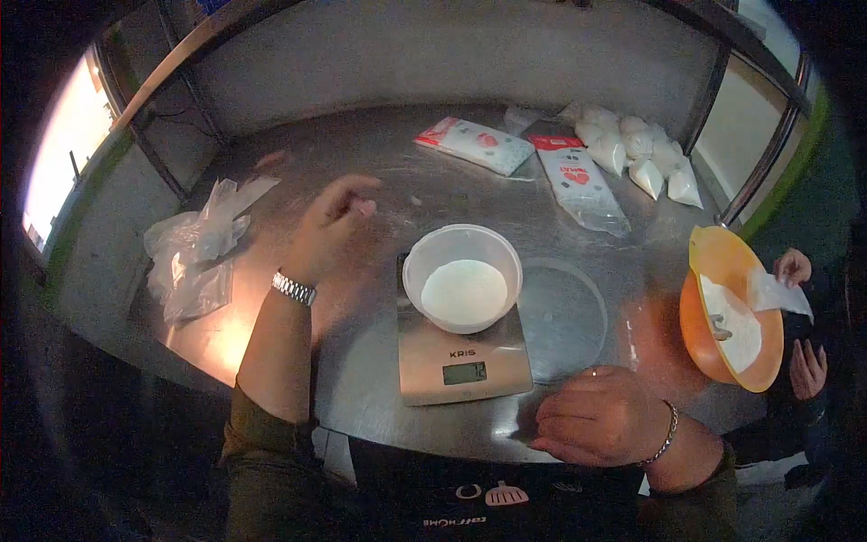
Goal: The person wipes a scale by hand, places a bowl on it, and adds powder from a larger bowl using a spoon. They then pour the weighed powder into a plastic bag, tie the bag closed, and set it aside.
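A white plastic bowl [464,318] holding white powder stands on a kitchen scale [465,379] marked KRIS with a lit display. My left hand [336,217], with a metal watch on its wrist, hovers left of the bowl. Its fingers are bent, with a gap between index finger and thumb, and nothing shows in them. By the table's front edge, right of the scale, rests my right hand [598,415]. Its fingers are curled together with the palm hidden, and no object shows in them. A round clear lid [578,316] lies beside the scale.
Crumpled plastic bags [194,244] lie at the left. Two printed packs [479,144] and several filled powder bags [637,149] sit at the back right. Another person's hand [793,268] holds a plastic bag [778,294] over an orange bowl [695,312] of white powder.
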Demonstrator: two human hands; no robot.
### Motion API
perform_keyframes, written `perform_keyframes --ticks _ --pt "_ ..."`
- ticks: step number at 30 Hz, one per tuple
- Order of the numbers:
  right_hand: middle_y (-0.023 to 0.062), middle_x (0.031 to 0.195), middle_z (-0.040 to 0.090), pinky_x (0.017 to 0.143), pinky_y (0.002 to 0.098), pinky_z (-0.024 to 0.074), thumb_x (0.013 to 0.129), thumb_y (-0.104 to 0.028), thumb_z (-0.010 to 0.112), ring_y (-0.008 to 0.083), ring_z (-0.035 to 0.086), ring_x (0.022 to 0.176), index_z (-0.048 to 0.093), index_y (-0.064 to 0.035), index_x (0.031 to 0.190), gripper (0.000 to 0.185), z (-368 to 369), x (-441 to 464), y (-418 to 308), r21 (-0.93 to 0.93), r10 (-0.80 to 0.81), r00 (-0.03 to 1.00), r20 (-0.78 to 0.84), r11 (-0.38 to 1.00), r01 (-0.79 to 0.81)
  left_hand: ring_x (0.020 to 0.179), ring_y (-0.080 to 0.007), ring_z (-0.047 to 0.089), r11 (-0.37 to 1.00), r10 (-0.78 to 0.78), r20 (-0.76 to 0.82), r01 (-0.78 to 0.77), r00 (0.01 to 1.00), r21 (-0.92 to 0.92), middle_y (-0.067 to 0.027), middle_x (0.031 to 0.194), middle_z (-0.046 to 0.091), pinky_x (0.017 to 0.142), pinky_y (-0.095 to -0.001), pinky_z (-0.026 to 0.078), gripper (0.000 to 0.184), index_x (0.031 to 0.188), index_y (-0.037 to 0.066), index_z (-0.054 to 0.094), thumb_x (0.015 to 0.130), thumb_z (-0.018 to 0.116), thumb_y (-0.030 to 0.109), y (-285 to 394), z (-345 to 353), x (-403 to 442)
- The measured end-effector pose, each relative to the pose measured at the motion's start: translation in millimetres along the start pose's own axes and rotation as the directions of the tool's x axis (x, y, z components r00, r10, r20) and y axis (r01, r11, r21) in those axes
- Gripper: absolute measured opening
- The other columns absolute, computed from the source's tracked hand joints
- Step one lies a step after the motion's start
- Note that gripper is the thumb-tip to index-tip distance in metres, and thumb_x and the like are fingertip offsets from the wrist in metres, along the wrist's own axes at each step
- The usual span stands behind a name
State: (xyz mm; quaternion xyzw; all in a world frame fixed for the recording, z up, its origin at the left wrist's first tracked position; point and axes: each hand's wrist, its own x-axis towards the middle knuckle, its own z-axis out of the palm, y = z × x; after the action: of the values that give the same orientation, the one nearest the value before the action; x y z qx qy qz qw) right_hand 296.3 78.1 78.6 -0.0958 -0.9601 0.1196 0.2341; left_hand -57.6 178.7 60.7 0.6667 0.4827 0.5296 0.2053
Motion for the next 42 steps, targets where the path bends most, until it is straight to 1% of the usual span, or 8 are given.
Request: perform_keyframes --ticks 1,3,6,10,19,34,40,42 --pt "0.0018 0.074 0.054 0.054 0.0304 0.0473 0.075 -0.021 0.065 0.0169 0.056 0.061 0.056 -0.0102 0.069 0.015 0 0 0 0.003 0.001 1.0 -0.002 1.0 -0.001 0.076 -0.0085 0.048 1.0 -0.002 0.002 0.002 1.0 0.003 0.0022 0.082 0.056 0.069 -0.0244 0.042 0.021 0.097 0.006 0.063 0.083 0.065 0.021 7 1 -2" --pt "0.0018 0.073 0.053 0.054 0.0304 0.0469 0.076 -0.02 0.064 0.0175 0.055 0.06 0.056 -0.01 0.069 0.015 -2 1 1 0.04 0.02 0.998 0.067 0.999 -0.023 0.076 -0.0085 0.05 0.984 -0.025 0.533 0.116 0.846 -0.138 0.0017 0.083 0.057 0.071 -0.0249 0.042 0.031 0.101 0.008 0.064 0.075 0.072 0.021 17 -1 -7" --pt "0.0021 0.072 0.052 0.055 0.0308 0.0467 0.076 -0.02 0.064 0.018 0.054 0.06 0.056 -0.0098 0.07 0.015 0 3 2 0.023 0.018 1.0 0.025 1.0 -0.019 0.077 -0.0096 0.053 1.0 0.008 0.619 -0.022 0.785 0.015 0.0001 0.085 0.059 0.074 -0.026 0.044 0.034 0.096 0.008 0.064 0.066 0.077 0.02 17 3 -11" --pt "0.0022 0.073 0.053 0.055 0.031 0.0468 0.076 -0.02 0.064 0.0187 0.054 0.06 0.057 -0.0096 0.07 0.014 -2 4 2 0.013 0.029 0.997 0.071 0.999 -0.03 0.076 -0.0122 0.055 0.992 0.068 0.654 -0.124 0.753 0.039 -0.0015 0.085 0.06 0.073 -0.0274 0.046 0.032 0.09 0.007 0.063 0.062 0.078 0.016 32 11 -14" --pt "0.0034 0.079 0.059 0.057 0.031 0.0478 0.076 -0.018 0.064 0.0186 0.058 0.064 0.06 -0.0086 0.075 0.01 -3 4 2 0.031 0.054 0.996 0.073 0.998 -0.056 0.079 -0.0145 0.058 0.959 0.203 0.448 -0.27 0.871 0.091 -0.004 0.081 0.06 0.074 -0.0284 0.049 0.022 0.081 0.005 0.059 0.063 0.069 -0.001 37 14 -15" --pt "0.0038 0.079 0.059 0.058 0.0332 0.0488 0.077 -0.019 0.062 0.0207 0.058 0.068 0.06 -0.0093 0.078 0.01 -1 -4 5 0.037 0.07 0.995 0.075 0.997 -0.073 0.087 -0.0141 0.057 0.998 0.063 0.48 -0.047 0.875 -0.046 -0.0045 0.092 0.059 0.078 -0.029 0.048 0.021 0.085 0.004 0.061 0.066 0.069 0.001 14 10 -14" --pt "0.0044 0.078 0.057 0.061 0.0339 0.0492 0.08 -0.021 0.059 0.0206 0.059 0.07 0.058 -0.01 0.079 0.011 -5 -5 7 0.008 0.067 0.985 0.162 0.998 -0.069 0.086 -0.0126 0.056 0.997 -0.08 0.559 0.055 0.825 0.061 -0.0028 0.092 0.059 0.079 -0.03 0.048 0.027 0.099 0.005 0.062 0.073 0.067 0.003 30 -1 -13" --pt "0.0047 0.077 0.057 0.062 0.0347 0.0491 0.081 -0.022 0.057 0.0211 0.058 0.071 0.058 -0.01 0.079 0.012 -4 -6 6 0.017 0.1 0.981 0.166 0.994 -0.104 0.084 -0.0114 0.056 0.972 -0.079 0.505 0.179 0.859 -0.153 -0.0019 0.09 0.058 0.077 -0.0283 0.048 0.028 0.106 0.003 0.06 0.079 0.064 0.005 23 -7 -11"
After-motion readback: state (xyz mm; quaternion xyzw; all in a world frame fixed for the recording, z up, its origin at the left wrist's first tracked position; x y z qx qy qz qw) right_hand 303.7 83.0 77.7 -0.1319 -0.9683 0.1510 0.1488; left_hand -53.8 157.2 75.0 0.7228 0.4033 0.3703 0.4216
